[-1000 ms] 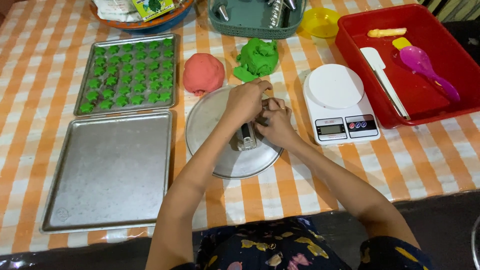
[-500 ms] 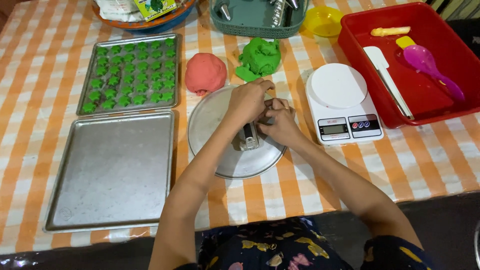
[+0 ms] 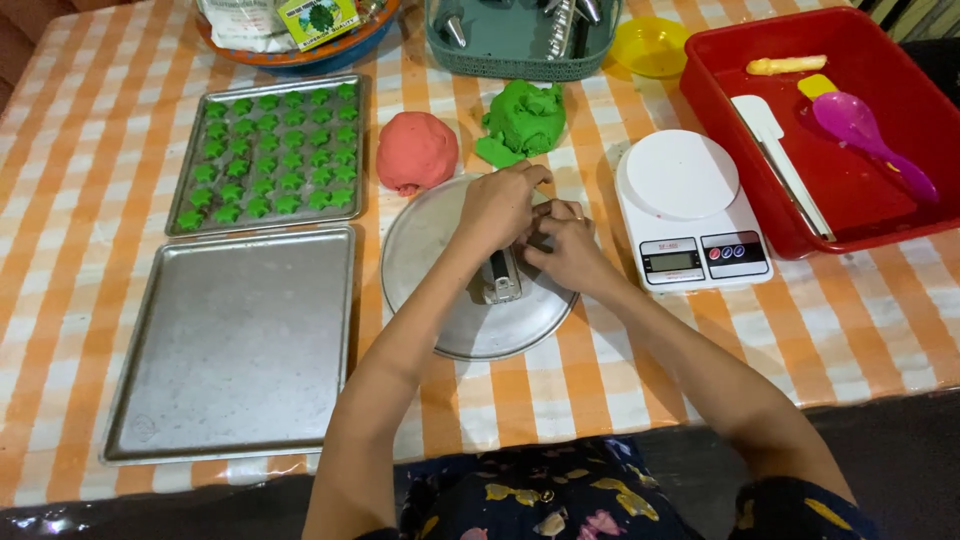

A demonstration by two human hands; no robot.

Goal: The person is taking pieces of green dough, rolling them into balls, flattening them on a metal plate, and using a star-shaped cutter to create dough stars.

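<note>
- The left hand (image 3: 497, 205) and the right hand (image 3: 562, 243) were close together over a round metal plate (image 3: 440, 300) on the striped table (image 3: 880, 330).
- Both hands were curled around a small metal tool (image 3: 502, 278) that stood on the plate. I could not tell how tightly each hand held it.
- A flat empty metal tray (image 3: 235, 340) lay to the left of the plate.
- A white kitchen scale (image 3: 690, 205) sat just right of the hands.
- Farther back, another tray (image 3: 268, 150) held rows of little green star shapes.
- A pink dough ball (image 3: 416, 152) touched the plate's far edge, with a lump of green dough (image 3: 522, 122) beside it.
- A red tub (image 3: 880, 130) on the right held a white spatula, a purple spoon and a yellow piece.
- At the far edge stood a green basket (image 3: 520, 45) with metal pieces, a small yellow bowl (image 3: 652, 45), and a round bowl (image 3: 300, 50) holding a bag with a green and yellow label.
</note>
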